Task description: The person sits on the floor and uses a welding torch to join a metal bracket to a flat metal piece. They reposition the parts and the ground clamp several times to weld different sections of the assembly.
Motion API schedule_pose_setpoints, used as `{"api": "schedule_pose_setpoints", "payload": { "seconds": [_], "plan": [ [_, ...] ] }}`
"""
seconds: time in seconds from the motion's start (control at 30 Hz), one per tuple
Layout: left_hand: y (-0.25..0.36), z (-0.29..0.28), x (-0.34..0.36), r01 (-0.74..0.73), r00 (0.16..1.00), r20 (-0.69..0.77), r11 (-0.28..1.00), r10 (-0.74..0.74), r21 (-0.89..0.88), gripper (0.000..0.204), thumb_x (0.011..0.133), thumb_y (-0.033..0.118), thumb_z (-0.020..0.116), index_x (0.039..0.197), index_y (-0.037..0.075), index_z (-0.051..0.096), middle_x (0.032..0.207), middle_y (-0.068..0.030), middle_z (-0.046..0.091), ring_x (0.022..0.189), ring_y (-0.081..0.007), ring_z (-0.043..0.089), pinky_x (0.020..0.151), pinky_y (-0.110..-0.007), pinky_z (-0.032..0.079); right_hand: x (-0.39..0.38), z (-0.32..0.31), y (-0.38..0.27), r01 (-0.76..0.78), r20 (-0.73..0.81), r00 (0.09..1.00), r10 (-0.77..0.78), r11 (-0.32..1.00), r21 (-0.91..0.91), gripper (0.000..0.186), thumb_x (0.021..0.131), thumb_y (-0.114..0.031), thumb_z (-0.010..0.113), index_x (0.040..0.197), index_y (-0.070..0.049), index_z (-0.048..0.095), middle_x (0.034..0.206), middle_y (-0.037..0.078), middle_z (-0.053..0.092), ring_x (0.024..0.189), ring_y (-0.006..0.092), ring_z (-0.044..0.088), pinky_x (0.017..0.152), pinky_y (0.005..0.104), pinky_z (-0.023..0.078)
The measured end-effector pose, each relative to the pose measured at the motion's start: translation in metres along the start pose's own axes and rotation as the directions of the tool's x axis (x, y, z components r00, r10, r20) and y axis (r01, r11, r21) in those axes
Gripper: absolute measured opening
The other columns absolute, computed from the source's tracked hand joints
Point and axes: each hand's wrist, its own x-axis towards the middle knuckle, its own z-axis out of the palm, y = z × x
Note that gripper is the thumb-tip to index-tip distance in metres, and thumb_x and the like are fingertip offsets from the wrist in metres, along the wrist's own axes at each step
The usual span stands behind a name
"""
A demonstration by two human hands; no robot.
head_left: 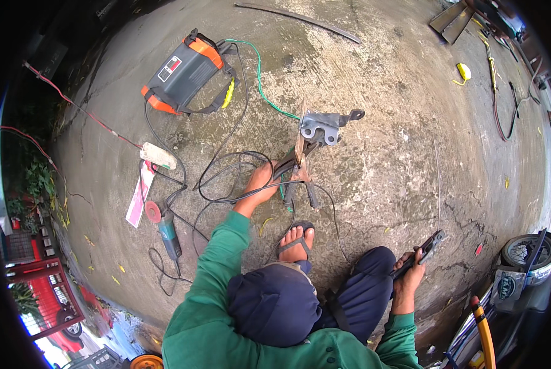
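Observation:
In front of me, a grey metal bracket (321, 126) with holes and a projecting lug sits at the top of a brown, worn upright piece (301, 161). My left hand (262, 184) is closed around the near end of a dark metal piece (286, 165) that runs up to the bracket; its fingers are partly hidden. Low at the right, my right hand (409, 270) grips a black electrode holder (434, 245). From its jaws a thin welding rod (437, 178) points away from me over the concrete.
A grey and orange welding machine (186, 72) stands far left, its black and green cables looping toward the bracket. An angle grinder (168, 234) and a white extension socket (158, 156) lie left. A flat metal strip (300, 21), yellow tape measure (463, 72) and wheel (529, 251) lie around.

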Motion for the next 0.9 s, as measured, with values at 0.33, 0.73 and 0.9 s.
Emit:
{"api": "schedule_pose_setpoints", "payload": {
  "seconds": [0.33,0.73,0.9],
  "plan": [
    [-0.014,-0.049,0.042,-0.094,0.951,0.305,0.987,0.050,0.129,0.037,0.080,0.008,0.071,0.115,0.000,0.063,0.097,-0.0244,0.067,0.096,-0.0446,0.066,0.083,-0.048,0.051,0.000,0.005,0.008,-0.057,-0.001,0.998,0.057,0.998,0.025,0.036,0.104,-0.036,0.061,0.121,-0.006,0.051,0.071,0.007,0.056,0.049,0.0170,0.053,0.044,0.0318,0.045],
    [0.001,-0.085,0.098,-0.245,0.849,0.524,0.929,0.068,0.277,0.045,0.075,0.004,0.070,0.118,0.001,0.063,0.099,-0.0219,0.066,0.096,-0.0428,0.066,0.083,-0.048,0.051,-0.005,0.018,0.023,-0.135,0.030,0.991,0.133,0.988,0.070,0.031,0.105,-0.033,0.059,0.117,-0.006,0.049,0.071,0.007,0.055,0.049,0.0156,0.053,0.044,0.0300,0.047],
    [-0.001,-0.085,0.103,-0.242,0.844,0.534,0.926,0.052,0.291,0.047,0.073,0.003,0.072,0.118,0.002,0.063,0.103,-0.0228,0.067,0.101,-0.0453,0.065,0.085,-0.049,0.051,-0.008,0.020,0.023,-0.143,0.026,0.990,0.141,0.986,0.081,0.032,0.104,-0.031,0.061,0.118,-0.006,0.049,0.072,0.007,0.056,0.049,0.0151,0.054,0.045,0.0293,0.047]
  ]
}}
